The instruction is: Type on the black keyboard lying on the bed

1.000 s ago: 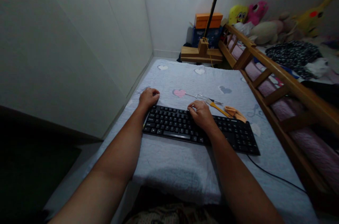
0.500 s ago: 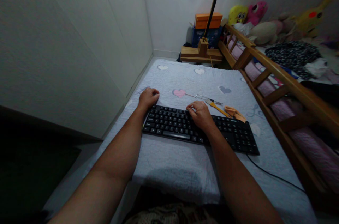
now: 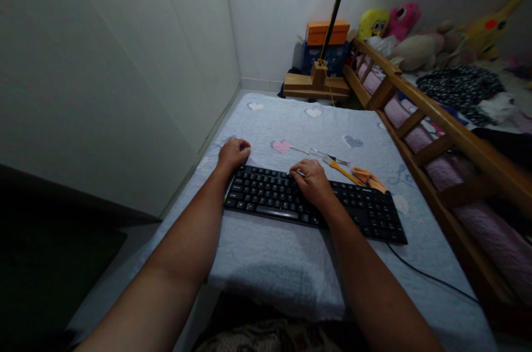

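Across the blanket: I see a pale quilted blanket point(image 3: 291, 263) with heart patches, spread flat; it bears everything below.
Room beyond the keyboard: white walls meet in a corner, with a wooden stand point(image 3: 316, 83) and an orange box point(image 3: 327, 32) at the far end; a wooden bed rail point(image 3: 436, 116) runs along the keyboard's right, plush toys point(image 3: 399, 25) behind it.
Keyboard: I make out a black keyboard point(image 3: 366, 210) lying level, mid-blanket, its cable trailing from the right end.
Left hand: my left hand point(image 3: 233, 153), fingers curled together, clamps the keyboard's far left corner.
Right hand: my right hand point(image 3: 311, 180) is curled over the middle keys; what it pinches I cannot tell.
Doing it well: I judge it best to keep the corner pinned and lift straight, gently.
Tools: tweezers point(image 3: 328, 156), a yellow-handled tool point(image 3: 343, 170) just beyond the keyboard.
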A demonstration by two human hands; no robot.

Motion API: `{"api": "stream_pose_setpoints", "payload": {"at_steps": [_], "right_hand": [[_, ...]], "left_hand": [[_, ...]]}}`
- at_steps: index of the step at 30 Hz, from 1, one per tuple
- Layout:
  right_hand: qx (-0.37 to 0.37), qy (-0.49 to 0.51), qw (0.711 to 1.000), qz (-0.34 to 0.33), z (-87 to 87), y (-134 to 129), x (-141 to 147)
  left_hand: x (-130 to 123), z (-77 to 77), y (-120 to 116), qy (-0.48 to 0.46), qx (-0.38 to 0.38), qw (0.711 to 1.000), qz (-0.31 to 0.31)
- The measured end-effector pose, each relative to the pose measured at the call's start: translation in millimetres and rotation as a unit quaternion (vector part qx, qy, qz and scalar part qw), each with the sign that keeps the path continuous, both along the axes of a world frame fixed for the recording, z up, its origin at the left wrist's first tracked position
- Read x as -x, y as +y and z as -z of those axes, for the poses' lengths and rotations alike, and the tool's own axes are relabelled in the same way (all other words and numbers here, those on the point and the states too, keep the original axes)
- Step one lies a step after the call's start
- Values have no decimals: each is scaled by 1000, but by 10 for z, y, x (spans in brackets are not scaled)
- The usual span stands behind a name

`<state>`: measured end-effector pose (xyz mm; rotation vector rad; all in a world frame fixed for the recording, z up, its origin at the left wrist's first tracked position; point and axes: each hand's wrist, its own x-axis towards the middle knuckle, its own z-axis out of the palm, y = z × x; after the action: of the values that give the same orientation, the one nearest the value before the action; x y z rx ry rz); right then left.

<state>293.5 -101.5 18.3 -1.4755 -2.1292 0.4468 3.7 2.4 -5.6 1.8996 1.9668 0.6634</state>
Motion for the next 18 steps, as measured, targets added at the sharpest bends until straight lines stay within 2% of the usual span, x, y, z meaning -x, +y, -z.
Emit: {"api": "stream_pose_setpoints", "payload": {"at_steps": [18], "right_hand": [[-3,3,1000,-11,-12,-9,1]], "left_hand": [[-13,-50,-30,-9,0,1000,-3]]}}
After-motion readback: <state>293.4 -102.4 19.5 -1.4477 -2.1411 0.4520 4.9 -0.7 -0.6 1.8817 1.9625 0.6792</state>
